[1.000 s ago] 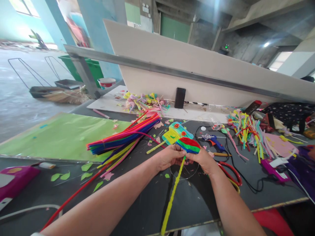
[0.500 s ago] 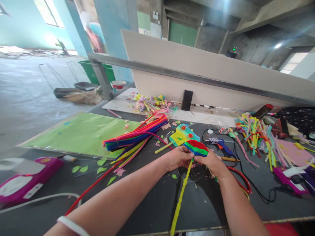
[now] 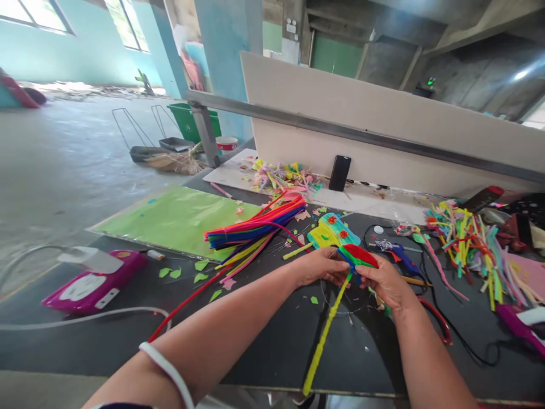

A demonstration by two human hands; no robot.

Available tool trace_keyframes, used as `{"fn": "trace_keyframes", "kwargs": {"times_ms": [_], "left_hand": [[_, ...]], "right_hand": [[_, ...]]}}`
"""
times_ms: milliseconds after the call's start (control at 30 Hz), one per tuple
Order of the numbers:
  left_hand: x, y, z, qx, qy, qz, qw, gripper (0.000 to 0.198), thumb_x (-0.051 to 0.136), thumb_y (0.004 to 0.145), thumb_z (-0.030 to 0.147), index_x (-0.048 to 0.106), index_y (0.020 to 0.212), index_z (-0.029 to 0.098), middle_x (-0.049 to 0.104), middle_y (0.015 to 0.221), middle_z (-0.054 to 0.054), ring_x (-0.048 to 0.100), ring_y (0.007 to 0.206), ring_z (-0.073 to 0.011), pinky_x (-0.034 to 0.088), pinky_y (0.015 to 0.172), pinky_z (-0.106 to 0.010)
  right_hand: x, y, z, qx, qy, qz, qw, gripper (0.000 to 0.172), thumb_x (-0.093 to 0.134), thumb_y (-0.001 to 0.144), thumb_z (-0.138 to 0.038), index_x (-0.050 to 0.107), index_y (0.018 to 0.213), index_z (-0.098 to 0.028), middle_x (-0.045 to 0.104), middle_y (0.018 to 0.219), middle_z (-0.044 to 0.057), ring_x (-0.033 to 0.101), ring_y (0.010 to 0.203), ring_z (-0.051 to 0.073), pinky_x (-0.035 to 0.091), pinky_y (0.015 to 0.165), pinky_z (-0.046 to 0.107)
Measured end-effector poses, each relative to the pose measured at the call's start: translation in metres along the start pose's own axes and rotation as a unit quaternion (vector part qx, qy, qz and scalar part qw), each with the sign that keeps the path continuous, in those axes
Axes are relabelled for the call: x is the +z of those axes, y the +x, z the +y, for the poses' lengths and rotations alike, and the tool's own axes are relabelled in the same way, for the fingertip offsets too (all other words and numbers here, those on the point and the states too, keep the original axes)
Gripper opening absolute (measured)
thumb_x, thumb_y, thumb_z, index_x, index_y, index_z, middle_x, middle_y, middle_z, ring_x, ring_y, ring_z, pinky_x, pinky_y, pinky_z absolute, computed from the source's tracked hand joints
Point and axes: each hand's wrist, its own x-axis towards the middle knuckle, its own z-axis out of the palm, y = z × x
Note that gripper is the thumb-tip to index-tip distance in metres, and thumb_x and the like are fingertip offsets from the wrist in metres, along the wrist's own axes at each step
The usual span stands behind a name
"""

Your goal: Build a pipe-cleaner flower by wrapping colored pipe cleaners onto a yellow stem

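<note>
Between my two hands is a pipe-cleaner craft [image 3: 360, 255], a flat red, green and blue shape. A yellow fuzzy stem [image 3: 326, 335] runs down from it toward the table's front edge. My left hand [image 3: 321, 266] pinches its left side, fingers closed and partly hidden behind it. On the other side my right hand [image 3: 385, 281] grips the lower right, thumb in front. Just beyond lies a yellow and turquoise pipe-cleaner piece [image 3: 330, 232] with red flowers and its own yellow stem. A bundle of pipe cleaners [image 3: 255, 224] rests left of my hands.
Right of my hands are a blue glue gun [image 3: 402, 258], a red curved handle [image 3: 440, 324] and a black cord. Pipe-cleaner piles [image 3: 464, 238] lie farther right. A phone [image 3: 339, 173] leans against the back board. Left are a green sheet [image 3: 170, 218] and a purple power strip [image 3: 96, 284].
My view has swung left, so the scene sits farther right in the picture. Both hands still hold the craft, which has tilted slightly, with its right end lower.
</note>
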Motion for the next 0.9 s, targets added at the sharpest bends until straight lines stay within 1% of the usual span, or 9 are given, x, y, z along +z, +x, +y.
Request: {"fn": "trace_keyframes", "kwargs": {"times_ms": [100, 200, 333, 567, 667, 800, 833, 900], "left_hand": [[-0.011, 0.001, 0.003, 0.053, 0.008, 0.052, 0.997, 0.034, 0.074, 0.071, 0.041, 0.061, 0.085, 0.012, 0.066, 0.076, -0.005, 0.064, 0.064, -0.0128, 0.051, 0.065, -0.026], [-0.015, 0.003, 0.004, 0.089, 0.026, 0.082, 0.992, 0.033, 0.071, 0.073, 0.043, 0.058, 0.078, 0.012, 0.063, 0.07, -0.003, 0.062, 0.06, -0.0124, 0.05, 0.059, -0.024], [-0.011, 0.004, 0.003, 0.101, 0.042, 0.102, 0.989, 0.032, 0.07, 0.075, 0.043, 0.056, 0.074, 0.014, 0.06, 0.066, -0.001, 0.058, 0.053, -0.0104, 0.046, 0.049, -0.021], [-0.001, 0.006, 0.002, 0.091, 0.05, 0.158, 0.982, 0.03, 0.069, 0.074, 0.04, 0.054, 0.071, 0.014, 0.059, 0.061, 0.0, 0.055, 0.047, -0.0083, 0.044, 0.044, -0.019], [0.002, 0.006, 0.002, 0.086, 0.037, 0.164, 0.982, 0.032, 0.069, 0.075, 0.042, 0.053, 0.071, 0.014, 0.057, 0.062, 0.001, 0.054, 0.046, -0.0078, 0.042, 0.041, -0.018], [0.004, 0.005, 0.005, 0.091, 0.019, 0.146, 0.985, 0.033, 0.071, 0.072, 0.042, 0.056, 0.084, 0.016, 0.058, 0.067, 0.002, 0.053, 0.044, -0.0071, 0.041, 0.039, -0.018], [0.005, 0.005, 0.005, 0.097, 0.02, 0.148, 0.984, 0.033, 0.072, 0.072, 0.041, 0.056, 0.084, 0.016, 0.058, 0.067, 0.002, 0.052, 0.043, -0.0065, 0.039, 0.038, -0.018], [0.004, 0.005, 0.006, 0.112, 0.021, 0.163, 0.98, 0.032, 0.073, 0.071, 0.04, 0.054, 0.079, 0.015, 0.056, 0.063, 0.003, 0.048, 0.039, -0.0054, 0.035, 0.035, -0.017]], "right_hand": [[0.0, -0.001, -0.001, -0.001, 0.001, -0.005, 1.0, 0.042, 0.082, 0.06, -0.027, 0.065, 0.097, -0.018, 0.061, 0.063, -0.004, 0.054, 0.05, 0.009, 0.047, 0.047, 0.021], [0.003, -0.002, -0.002, -0.001, 0.004, 0.002, 1.0, 0.044, 0.083, 0.058, -0.026, 0.064, 0.097, -0.018, 0.06, 0.064, -0.004, 0.055, 0.05, 0.01, 0.047, 0.045, 0.021], [0.005, -0.002, -0.001, -0.009, 0.002, 0.001, 1.0, 0.044, 0.081, 0.059, -0.025, 0.062, 0.098, -0.016, 0.058, 0.059, -0.005, 0.054, 0.048, 0.01, 0.047, 0.043, 0.022], [0.005, -0.001, 0.001, -0.032, -0.025, -0.053, 0.998, 0.035, 0.075, 0.067, -0.023, 0.063, 0.099, -0.014, 0.057, 0.053, -0.004, 0.051, 0.044, 0.01, 0.048, 0.044, 0.023], [0.006, -0.001, 0.0, -0.034, -0.015, -0.051, 0.998, 0.035, 0.073, 0.068, -0.022, 0.063, 0.1, -0.014, 0.057, 0.053, -0.004, 0.051, 0.045, 0.01, 0.047, 0.044, 0.022], [0.004, -0.003, -0.003, -0.021, 0.007, -0.05, 0.999, 0.041, 0.076, 0.066, -0.023, 0.063, 0.104, -0.015, 0.057, 0.056, -0.005, 0.051, 0.045, 0.009, 0.048, 0.044, 0.021], [0.004, -0.003, -0.004, -0.015, 0.013, -0.051, 0.998, 0.042, 0.077, 0.066, -0.024, 0.063, 0.104, -0.016, 0.058, 0.059, -0.004, 0.052, 0.046, 0.009, 0.049, 0.044, 0.021], [0.002, -0.004, -0.006, -0.014, 0.029, -0.05, 0.998, 0.041, 0.076, 0.069, -0.031, 0.063, 0.106, -0.018, 0.062, 0.067, -0.002, 0.056, 0.051, 0.01, 0.052, 0.048, 0.024]]}}
